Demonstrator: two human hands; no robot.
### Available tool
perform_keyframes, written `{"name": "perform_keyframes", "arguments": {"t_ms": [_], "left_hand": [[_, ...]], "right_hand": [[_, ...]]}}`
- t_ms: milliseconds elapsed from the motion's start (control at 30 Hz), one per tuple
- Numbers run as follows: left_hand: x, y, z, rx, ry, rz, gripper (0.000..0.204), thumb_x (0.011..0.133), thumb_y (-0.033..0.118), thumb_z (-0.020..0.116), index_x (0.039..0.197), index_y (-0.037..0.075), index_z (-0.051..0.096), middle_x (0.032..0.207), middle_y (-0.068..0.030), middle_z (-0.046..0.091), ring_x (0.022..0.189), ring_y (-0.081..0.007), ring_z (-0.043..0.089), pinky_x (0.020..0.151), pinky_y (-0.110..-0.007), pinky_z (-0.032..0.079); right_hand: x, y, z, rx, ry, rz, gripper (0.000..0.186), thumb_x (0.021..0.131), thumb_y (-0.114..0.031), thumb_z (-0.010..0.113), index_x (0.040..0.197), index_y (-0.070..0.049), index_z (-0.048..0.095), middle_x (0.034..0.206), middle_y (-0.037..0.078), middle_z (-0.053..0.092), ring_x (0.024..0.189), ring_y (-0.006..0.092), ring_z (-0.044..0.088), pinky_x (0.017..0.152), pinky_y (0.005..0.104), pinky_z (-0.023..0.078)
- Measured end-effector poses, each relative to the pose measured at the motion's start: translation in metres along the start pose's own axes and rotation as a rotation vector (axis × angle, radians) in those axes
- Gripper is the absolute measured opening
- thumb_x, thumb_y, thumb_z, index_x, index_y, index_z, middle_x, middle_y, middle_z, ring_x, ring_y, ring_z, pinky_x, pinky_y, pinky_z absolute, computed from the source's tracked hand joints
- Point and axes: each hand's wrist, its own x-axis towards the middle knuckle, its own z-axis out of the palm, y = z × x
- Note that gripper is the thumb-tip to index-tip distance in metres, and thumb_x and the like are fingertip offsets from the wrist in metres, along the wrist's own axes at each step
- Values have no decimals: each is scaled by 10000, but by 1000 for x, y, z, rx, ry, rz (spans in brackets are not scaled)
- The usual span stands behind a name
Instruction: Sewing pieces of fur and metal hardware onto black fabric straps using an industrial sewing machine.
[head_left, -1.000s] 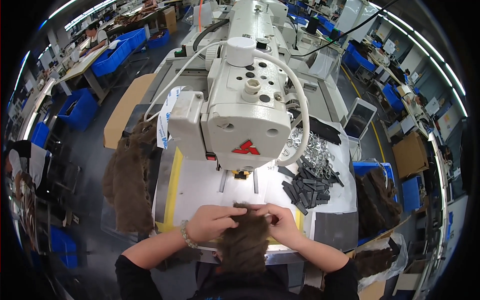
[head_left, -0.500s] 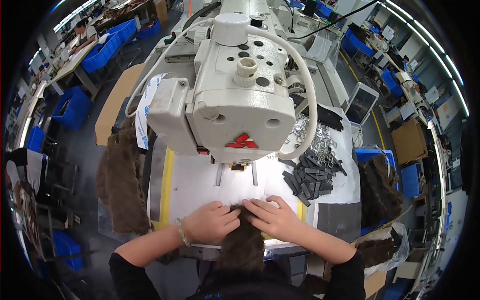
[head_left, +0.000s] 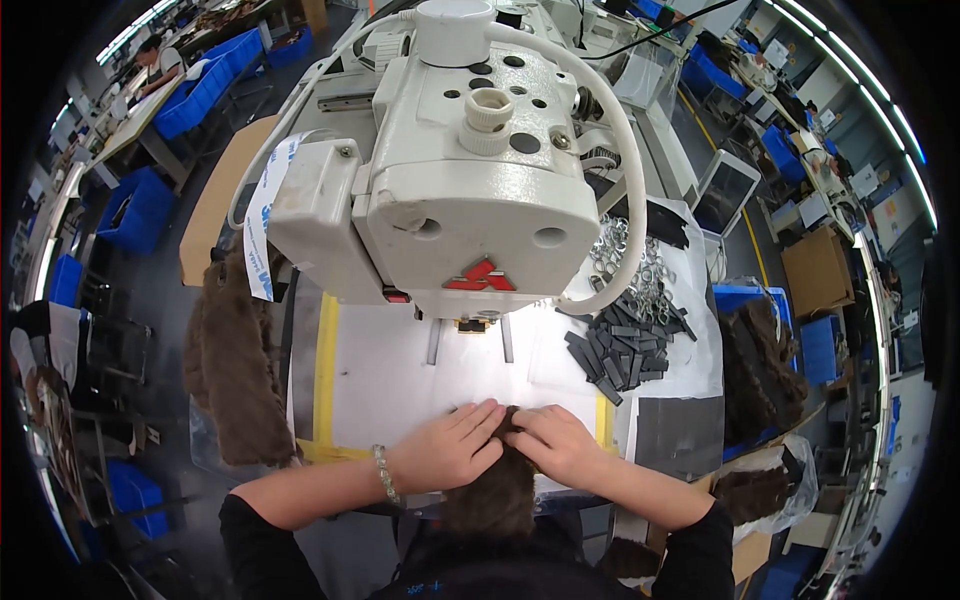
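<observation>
A strip of dark brown fur fabric (head_left: 490, 503) hangs over the near edge of the white work surface (head_left: 385, 385), its lower part toward my body. My left hand (head_left: 452, 446) lies over its upper end from the left, fingers bent and pressed on the fur. From the other side my right hand (head_left: 556, 446) pinches the same end, thumb hidden under the fingers. The hands almost meet there. Beyond them stands a large white sewing machine (head_left: 490, 220), its small brass-coloured clamp (head_left: 472, 325) a short way past my fingers.
To the right lie a pile of black strips (head_left: 622, 350) and a heap of metal rings (head_left: 640, 265). Brown fur pieces (head_left: 235, 360) are stacked at the left. More fur (head_left: 762, 375) fills a blue bin at the right. Yellow tape (head_left: 325, 375) marks the surface's left side.
My left hand has shifted right over the fur's upper end, and its fingers now reach across it. My right hand's fingers have curled in more. The view has tilted slightly.
</observation>
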Motion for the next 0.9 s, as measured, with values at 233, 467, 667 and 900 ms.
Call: {"name": "perform_keyframes", "arguments": {"t_ms": [233, 467, 667, 900], "left_hand": [[-3, 3, 3, 59, 96, 55, 182, 776, 134, 562, 883, -11, 590, 1059, -233, 647, 1031, -327, 647, 914, -386, 514], [-12, 3, -6, -22, 47, 37, 243, 769, 114, 588, 974, 4, 656, 1088, -159, 656, 1029, -284, 642, 911, -372, 516], [-12, 9, -23, -93, 69, -287, 314, 740, 141, 613, 1039, 51, 648, 1234, -118, 600, 1107, -261, 576, 894, -373, 473], [-5, 18, -15, 105, 21, -255, 371, 780, 116, 560, 1126, 6, 639, 1153, -152, 637, 1064, -265, 598, 869, -346, 485]], "right_hand": [[15, -12, -9, 208, 72, 72, 532, 747, -42, 594, 1262, 53, 505, 1389, 212, 448, 1258, 340, 494, 1060, 420, 392], [12, -16, -1, -25, -72, 70, 514, 845, -81, 497, 1340, 53, 464, 1392, 208, 473, 1285, 309, 486, 1060, 406, 395], [11, -16, 0, -96, -85, 30, 474, 842, -93, 500, 1292, 56, 506, 1372, 203, 497, 1276, 307, 496, 1058, 409, 399], [11, -23, 3, -146, -71, 55, 429, 815, -94, 524, 1210, 71, 559, 1346, 212, 515, 1262, 324, 505, 1047, 415, 411]]}}
